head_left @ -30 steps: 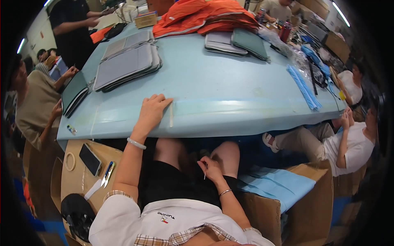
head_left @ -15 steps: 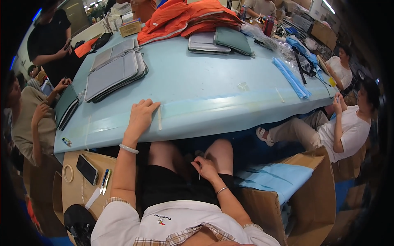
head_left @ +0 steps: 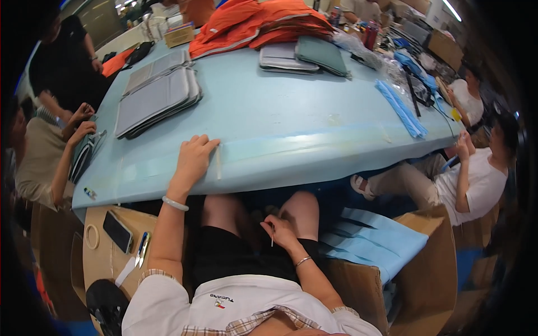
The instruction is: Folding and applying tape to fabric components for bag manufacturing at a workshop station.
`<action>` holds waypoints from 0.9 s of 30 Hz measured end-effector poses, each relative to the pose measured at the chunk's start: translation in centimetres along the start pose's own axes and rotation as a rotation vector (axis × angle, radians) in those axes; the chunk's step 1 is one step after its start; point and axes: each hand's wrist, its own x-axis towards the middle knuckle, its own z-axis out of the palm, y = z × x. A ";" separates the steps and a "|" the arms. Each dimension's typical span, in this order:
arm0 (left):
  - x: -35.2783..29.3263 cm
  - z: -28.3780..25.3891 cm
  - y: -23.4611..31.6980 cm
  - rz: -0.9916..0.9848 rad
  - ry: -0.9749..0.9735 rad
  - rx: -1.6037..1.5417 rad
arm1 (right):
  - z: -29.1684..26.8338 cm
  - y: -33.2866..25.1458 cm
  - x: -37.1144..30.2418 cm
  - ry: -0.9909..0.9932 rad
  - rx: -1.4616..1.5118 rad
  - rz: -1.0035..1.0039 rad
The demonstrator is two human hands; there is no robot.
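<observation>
My left hand (head_left: 194, 161) rests on the light blue covered table (head_left: 252, 106) near its front edge. Its fingers are bent down against the surface, and its thumb reaches the top of a narrow whitish strip (head_left: 219, 163) on the tabletop. No thing shows inside that hand. Over my lap, my right hand (head_left: 282, 231) is closed on a thin white stick (head_left: 272, 241), whose lower end points down. The rest of the stick is hidden by the fingers.
Grey pouches (head_left: 154, 103) are stacked at left, with orange fabric (head_left: 263, 25) at the back. Below the table edge, a cardboard surface holds a phone (head_left: 117, 231), thread snips (head_left: 143, 249) and a tape roll (head_left: 92, 236). Blue fabric (head_left: 381, 241) drapes over a box. Co-workers sit at both sides.
Both my hands keep their places. At left, the seated co-worker's hands and dark pouch have shifted, and the standing person's arms have lowered. The blue fabric over the box looks more spread out.
</observation>
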 end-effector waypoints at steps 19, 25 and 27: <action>-0.4 1.0 0.4 -0.096 0.074 -0.047 | 0.3 1.3 -0.5 -0.017 -0.042 -0.047; -0.3 1.3 -0.1 -0.097 0.084 -0.112 | 0.1 0.9 -0.1 -0.035 -0.089 -0.039; -0.2 1.2 -0.2 -0.110 0.070 -0.138 | 0.2 1.0 -0.2 -0.022 0.003 -0.014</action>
